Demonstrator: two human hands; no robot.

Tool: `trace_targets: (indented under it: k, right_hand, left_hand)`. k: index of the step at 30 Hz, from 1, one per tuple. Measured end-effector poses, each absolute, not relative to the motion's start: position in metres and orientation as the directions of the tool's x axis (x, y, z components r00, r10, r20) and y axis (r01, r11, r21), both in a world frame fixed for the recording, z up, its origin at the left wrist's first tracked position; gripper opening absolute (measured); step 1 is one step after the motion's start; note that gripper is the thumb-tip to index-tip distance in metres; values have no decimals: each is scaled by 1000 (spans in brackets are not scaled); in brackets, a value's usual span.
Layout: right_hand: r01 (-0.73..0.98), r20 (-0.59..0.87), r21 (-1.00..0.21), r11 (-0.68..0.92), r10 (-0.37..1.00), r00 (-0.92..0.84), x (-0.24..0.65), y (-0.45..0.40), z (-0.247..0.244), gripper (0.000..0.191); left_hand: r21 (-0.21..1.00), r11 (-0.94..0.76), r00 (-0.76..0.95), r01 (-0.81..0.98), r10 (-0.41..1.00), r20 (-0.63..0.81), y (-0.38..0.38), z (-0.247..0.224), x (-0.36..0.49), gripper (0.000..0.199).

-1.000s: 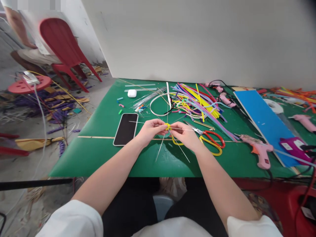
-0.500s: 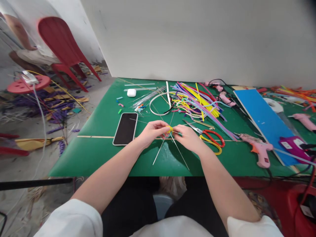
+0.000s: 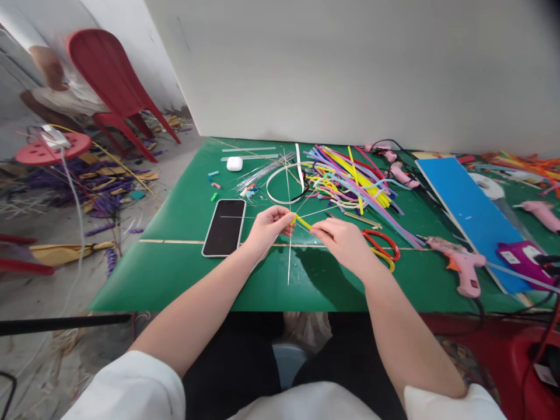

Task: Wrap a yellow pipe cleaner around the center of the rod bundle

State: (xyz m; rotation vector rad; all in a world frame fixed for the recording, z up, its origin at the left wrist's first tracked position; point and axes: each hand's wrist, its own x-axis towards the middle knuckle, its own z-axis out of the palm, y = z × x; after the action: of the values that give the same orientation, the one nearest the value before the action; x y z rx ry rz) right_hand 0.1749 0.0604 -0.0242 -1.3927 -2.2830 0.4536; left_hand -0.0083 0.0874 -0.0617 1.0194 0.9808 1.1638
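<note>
My left hand [image 3: 270,228] is closed in a pinch at the centre of a star of thin pale wires [image 3: 289,263], whose spokes stick out in several directions above the table. A yellow pipe cleaner [image 3: 303,223] runs from that centre to my right hand [image 3: 340,239]. Thumb and fingers of the right hand grip its far end, so the short yellow length looks stretched between both hands. Scissors with red and yellow handles [image 3: 385,236] lie just beyond my right hand, partly hidden by it. A phone [image 3: 224,228] lies to the left of my left hand.
Behind the hands lies a pile of coloured pipe cleaners [image 3: 363,178] beside loose thin wires [image 3: 266,169] and a white strip loop [image 3: 268,186]. A white case [image 3: 234,164] sits farther left. Pink glue guns [image 3: 464,265] and a blue board [image 3: 472,216] lie right. Someone sits beyond a red chair [image 3: 98,70].
My right hand has moved right, away from the left, drawing out a length of yellow pipe cleaner between them. The wire star has turned, and the right hand now covers more of the scissors.
</note>
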Motion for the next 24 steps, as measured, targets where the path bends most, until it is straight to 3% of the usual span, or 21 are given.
trace_targets:
  k: [6,13,16,20,24]
  right_hand:
    - [736,152,-467,490,864,-479,182,52,-5,19]
    - [856,233,-52,515,840,-491,157,35,-8,25]
    - [833,257,41,552,800,-542,141,31,-16,25]
    - [824,321,29,566,775,-544,133,32,-22,25]
    - [818,331,-69,572,786,-522,142,34,-16,23]
  left_hand:
    - [990,25,157,-141,988,-2,87,-65,-5,25]
    - [996,-47,138,-82,989,58,86,-70,-1,21]
    - [996,-51,133,-70,989,60,85,-70,0,19]
    - [997,-56,139,-54,988,63,86,-69,1,18]
    - [995,8,161,-101,987,9,86,-69,1,20]
